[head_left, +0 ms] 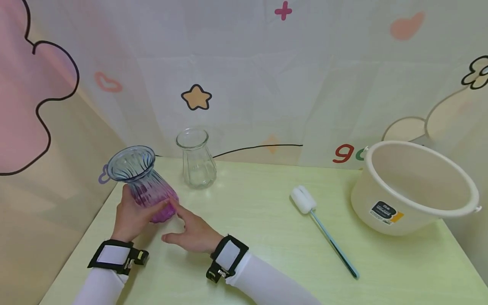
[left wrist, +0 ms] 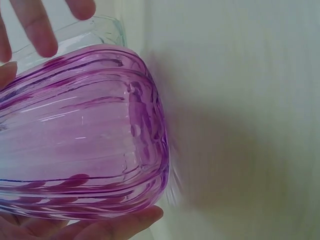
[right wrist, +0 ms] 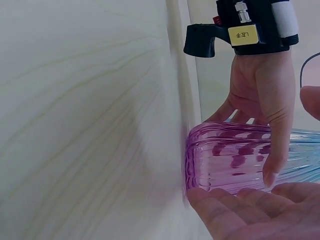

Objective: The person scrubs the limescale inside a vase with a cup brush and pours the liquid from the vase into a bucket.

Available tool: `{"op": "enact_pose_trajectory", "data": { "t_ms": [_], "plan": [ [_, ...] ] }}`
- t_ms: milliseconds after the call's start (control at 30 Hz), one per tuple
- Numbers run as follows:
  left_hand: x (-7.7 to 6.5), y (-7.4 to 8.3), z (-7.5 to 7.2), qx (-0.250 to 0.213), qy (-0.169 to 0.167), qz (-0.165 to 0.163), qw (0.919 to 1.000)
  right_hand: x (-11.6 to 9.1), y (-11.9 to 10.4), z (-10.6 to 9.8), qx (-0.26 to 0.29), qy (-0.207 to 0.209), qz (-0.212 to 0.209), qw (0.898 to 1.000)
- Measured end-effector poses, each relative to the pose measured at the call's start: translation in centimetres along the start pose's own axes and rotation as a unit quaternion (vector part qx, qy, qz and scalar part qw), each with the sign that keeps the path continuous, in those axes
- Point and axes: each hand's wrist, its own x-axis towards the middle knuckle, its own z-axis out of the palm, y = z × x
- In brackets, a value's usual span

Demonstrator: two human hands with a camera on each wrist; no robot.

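Note:
A ribbed glass vase (head_left: 154, 190), blue at its flared mouth and purple toward the base, leans to the left; whether its base touches the table I cannot tell. My left hand (head_left: 131, 218) grips it from the near left side, with the thumb across the front and fingers behind, as the right wrist view shows. On the other side, my right hand (head_left: 196, 231) touches the lower body with nearly straight fingers (right wrist: 240, 207), its thumb held apart. The purple lower part (left wrist: 85, 135) fills much of the left wrist view.
Behind the vase stands a clear glass vase (head_left: 200, 167). A white sponge brush (head_left: 303, 199) with a blue handle lies to the right on the pale table (head_left: 263, 224). Farther right is a cream bucket (head_left: 404, 212) with a label. A printed cloth (head_left: 244, 93) hangs at the back.

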Motion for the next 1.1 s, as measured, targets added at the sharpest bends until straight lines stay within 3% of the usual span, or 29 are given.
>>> {"op": "enact_pose_trajectory", "data": {
  "t_ms": [700, 867, 1000, 1100],
  "plan": [
    [0.0, 0.1, -1.0, 0.023, -0.03, -0.022, 0.999, -0.6, 1.2, -1.0, 0.046, 0.003, 0.023, 0.999],
    [-1.3, 0.5, -1.9, 0.031, -0.017, -0.014, 0.9993, -0.9, 1.9, -1.4, 0.068, 0.007, 0.024, 0.997],
    [-3.1, 1.0, -2.6, 0.039, 0.023, -0.015, 0.9989, -1.0, 2.5, -2.0, 0.088, 0.019, 0.03, 0.995],
    [-4.5, 1.5, -3.0, 0.056, 0.053, -0.034, 0.9965, -1.1, 3.0, -2.6, 0.111, 0.031, 0.039, 0.993]
  ]
}}
